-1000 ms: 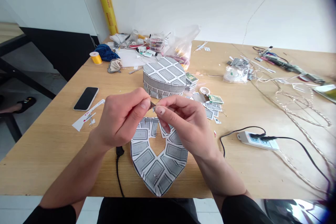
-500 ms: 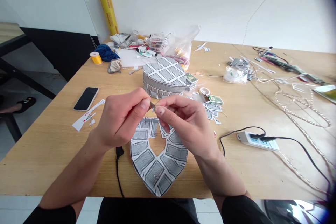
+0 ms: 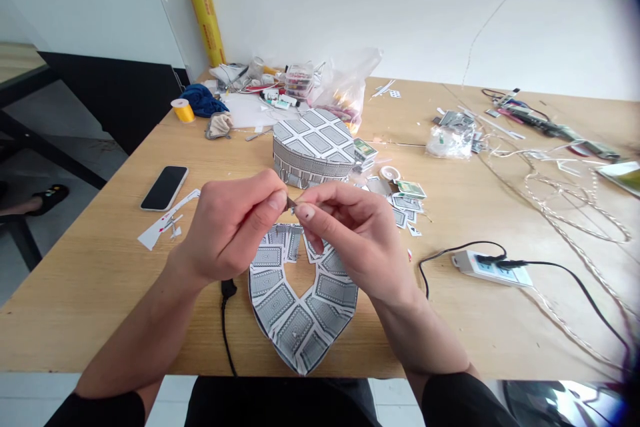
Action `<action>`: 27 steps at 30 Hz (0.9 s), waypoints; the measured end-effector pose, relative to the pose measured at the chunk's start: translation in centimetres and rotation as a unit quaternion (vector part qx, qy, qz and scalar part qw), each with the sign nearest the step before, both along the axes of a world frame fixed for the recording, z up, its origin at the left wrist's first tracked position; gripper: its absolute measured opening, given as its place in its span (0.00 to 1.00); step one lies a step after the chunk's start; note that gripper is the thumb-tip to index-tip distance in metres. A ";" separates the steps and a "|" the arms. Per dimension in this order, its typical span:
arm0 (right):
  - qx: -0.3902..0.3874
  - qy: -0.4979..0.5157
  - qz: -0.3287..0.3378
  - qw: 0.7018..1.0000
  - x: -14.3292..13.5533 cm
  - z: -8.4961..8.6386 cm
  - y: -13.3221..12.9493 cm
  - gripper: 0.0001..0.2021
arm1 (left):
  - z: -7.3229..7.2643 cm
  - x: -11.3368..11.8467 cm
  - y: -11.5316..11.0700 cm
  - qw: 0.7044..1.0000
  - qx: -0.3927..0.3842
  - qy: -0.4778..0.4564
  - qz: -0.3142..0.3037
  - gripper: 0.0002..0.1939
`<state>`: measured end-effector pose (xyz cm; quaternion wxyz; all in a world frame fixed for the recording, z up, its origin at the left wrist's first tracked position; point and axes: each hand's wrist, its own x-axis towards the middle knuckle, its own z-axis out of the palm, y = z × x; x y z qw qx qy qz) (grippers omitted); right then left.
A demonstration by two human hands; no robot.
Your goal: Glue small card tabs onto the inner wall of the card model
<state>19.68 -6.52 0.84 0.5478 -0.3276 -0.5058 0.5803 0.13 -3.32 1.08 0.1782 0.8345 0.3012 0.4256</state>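
Observation:
My left hand [image 3: 240, 223] is closed, thumb against forefinger, on a small dark pointed piece [image 3: 291, 203] whose kind I cannot make out. Fingertip to fingertip with it, my right hand [image 3: 347, 233] pinches something tiny and pale, mostly hidden by the thumb. Below both hands lies a pointed, leaf-shaped ring of grey-backed playing cards [image 3: 295, 330], with an opening in its middle. Just behind my hands stands a rounded box covered in playing cards [image 3: 313, 147], its top patterned in diamonds.
A phone [image 3: 164, 188] and cut card strips [image 3: 167, 220] lie at left. Loose playing cards [image 3: 405, 207] and a tape roll [image 3: 390, 173] are right of the box. A power strip [image 3: 493, 270] with cords sits at right. Plastic bags and a yellow roll [image 3: 206, 23] stand behind.

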 end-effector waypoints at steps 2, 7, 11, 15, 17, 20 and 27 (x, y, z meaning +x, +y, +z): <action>0.007 -0.001 -0.005 1.000 0.1 -0.1 0.0 0.08 | 0.1 0.1 0.0 1.000 0.002 0.007 -0.004 0.15; 0.010 -0.003 -0.005 1.000 0.1 -0.2 0.1 0.07 | 0.0 0.2 0.0 1.000 0.004 0.003 -0.005 0.15; 0.008 0.009 0.001 1.000 0.1 -0.1 0.2 0.07 | -0.1 0.1 0.0 1.000 -0.007 -0.001 -0.002 0.14; 0.007 0.012 0.003 1.000 0.2 -0.2 0.2 0.06 | -0.2 0.2 -0.1 1.000 -0.016 -0.007 -0.002 0.15; 0.005 0.011 0.001 1.000 0.2 -0.2 0.2 0.07 | -0.2 0.2 -0.1 1.000 -0.018 -0.012 -0.005 0.14; -0.007 0.012 0.004 1.000 0.2 -0.1 0.2 0.07 | -0.3 0.1 -0.1 1.000 -0.024 -0.015 -0.007 0.14; -0.038 -0.008 0.030 0.999 0.9 0.4 0.5 0.05 | 0.2 -0.1 0.0 0.996 -0.086 0.006 -0.020 0.17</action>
